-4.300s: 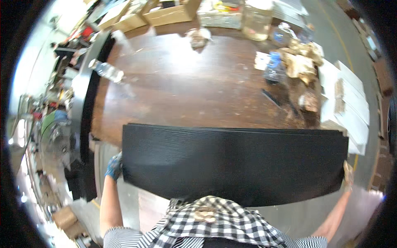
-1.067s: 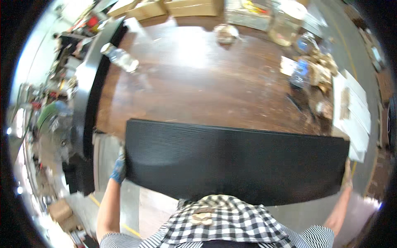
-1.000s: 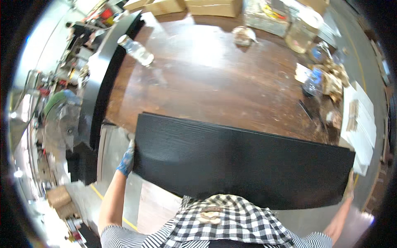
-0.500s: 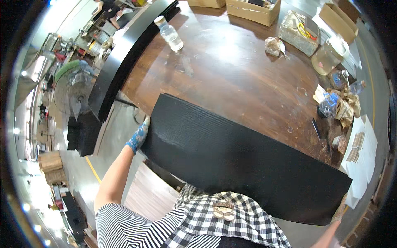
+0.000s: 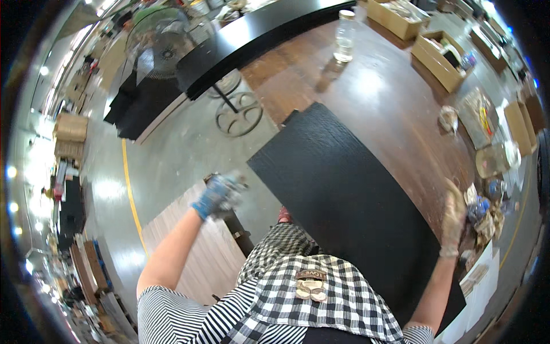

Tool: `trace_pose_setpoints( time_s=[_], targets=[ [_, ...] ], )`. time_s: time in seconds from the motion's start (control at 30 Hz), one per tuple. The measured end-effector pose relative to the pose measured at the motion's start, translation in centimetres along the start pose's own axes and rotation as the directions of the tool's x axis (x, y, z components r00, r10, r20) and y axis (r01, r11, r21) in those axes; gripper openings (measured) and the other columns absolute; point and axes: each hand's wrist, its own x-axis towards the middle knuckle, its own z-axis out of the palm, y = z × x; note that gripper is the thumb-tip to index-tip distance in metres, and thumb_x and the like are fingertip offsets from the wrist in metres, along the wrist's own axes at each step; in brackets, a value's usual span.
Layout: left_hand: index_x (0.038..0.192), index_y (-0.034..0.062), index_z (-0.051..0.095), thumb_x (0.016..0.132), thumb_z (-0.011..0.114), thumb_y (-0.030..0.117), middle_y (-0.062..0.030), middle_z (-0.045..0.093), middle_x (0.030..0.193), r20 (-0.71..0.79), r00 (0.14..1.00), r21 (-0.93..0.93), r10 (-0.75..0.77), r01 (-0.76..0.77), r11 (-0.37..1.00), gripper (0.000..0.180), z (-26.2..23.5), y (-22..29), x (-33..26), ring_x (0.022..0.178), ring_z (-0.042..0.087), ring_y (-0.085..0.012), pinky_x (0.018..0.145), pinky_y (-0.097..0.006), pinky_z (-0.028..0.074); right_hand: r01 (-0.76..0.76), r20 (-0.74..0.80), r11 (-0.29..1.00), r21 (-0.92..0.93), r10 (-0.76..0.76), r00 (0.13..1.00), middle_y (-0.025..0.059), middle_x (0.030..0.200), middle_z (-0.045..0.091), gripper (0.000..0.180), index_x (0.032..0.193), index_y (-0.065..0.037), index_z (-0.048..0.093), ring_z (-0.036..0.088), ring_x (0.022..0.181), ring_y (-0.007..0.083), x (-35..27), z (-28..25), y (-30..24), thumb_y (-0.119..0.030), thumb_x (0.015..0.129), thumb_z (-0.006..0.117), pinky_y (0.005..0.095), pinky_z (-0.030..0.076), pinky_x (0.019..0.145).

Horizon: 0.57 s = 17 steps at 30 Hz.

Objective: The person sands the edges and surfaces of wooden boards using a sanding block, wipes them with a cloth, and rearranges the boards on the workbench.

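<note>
A long black board [image 5: 349, 195] with a finely grained face lies slanted across the near edge of the brown table [image 5: 389, 123], overhanging toward my body. Another black corner peeks out from under its far left end. My left hand [image 5: 220, 196], in a blue and grey glove, is off the board, in the air to its left; motion smears its fingers. By the board's right edge is my right hand [image 5: 454, 221], in a pale glove, fingers stretched out away from me. I cannot tell whether it touches the board.
Long black panels [image 5: 252, 43] are stacked along the table's far left edge, near a fan [image 5: 163, 51]. A capped clear bottle [image 5: 344, 37] and cardboard boxes [image 5: 441, 60] stand at the back. A large jar [image 5: 497, 159] is at right. A wood-grain panel [image 5: 192, 246] sits low left.
My left hand has let go of the board's left end and come away from it. The board now points more away from me. My right hand has moved farther forward, and the view has turned left.
</note>
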Motion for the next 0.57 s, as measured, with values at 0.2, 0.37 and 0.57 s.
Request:
trace_pose_setpoints(
  time_s=[0.2,0.37,0.57],
  targets=[
    [0.119,-0.0031,0.056,0.093,0.061,0.042,-0.0057,0.061,0.077,0.211,0.932,-0.371,-0.293,0.354,0.858,0.052,10.5,0.3,0.5,0.060,0.056,-0.0113,0.053,-0.024,0.046,-0.065,0.493,0.998,0.020,0.046,0.869,0.0137,0.120,0.064,0.043,0.125,0.002,0.059,0.057,0.115,0.0208,9.2,14.6,-8.9,-0.030,0.097,0.053,0.0313,0.040,0.101],
    [0.130,-0.0028,0.048,0.085,0.070,0.047,-0.0132,0.062,0.113,0.298,0.942,-0.558,-0.155,0.304,0.772,0.071,10.6,3.0,1.5,0.098,0.061,-0.0174,0.086,-0.028,0.049,-0.074,0.735,0.954,-0.290,0.271,0.622,0.0109,0.113,0.065,0.063,0.120,0.006,0.060,0.057,0.109,0.0190,13.2,19.6,-10.6,-0.051,0.093,0.053,0.0314,0.041,0.097],
    [0.145,-0.0016,0.028,0.083,0.072,0.048,-0.0159,0.049,0.137,0.369,0.923,-0.589,-0.111,0.324,0.740,0.091,10.5,1.0,3.5,0.117,0.054,-0.0224,0.098,-0.031,0.045,-0.235,0.697,0.899,-0.369,0.435,0.570,0.0108,0.116,0.061,0.086,0.128,0.008,0.055,0.051,0.111,0.0149,14.4,20.9,-12.4,-0.067,0.086,0.055,0.0298,0.038,0.099]
  ],
)
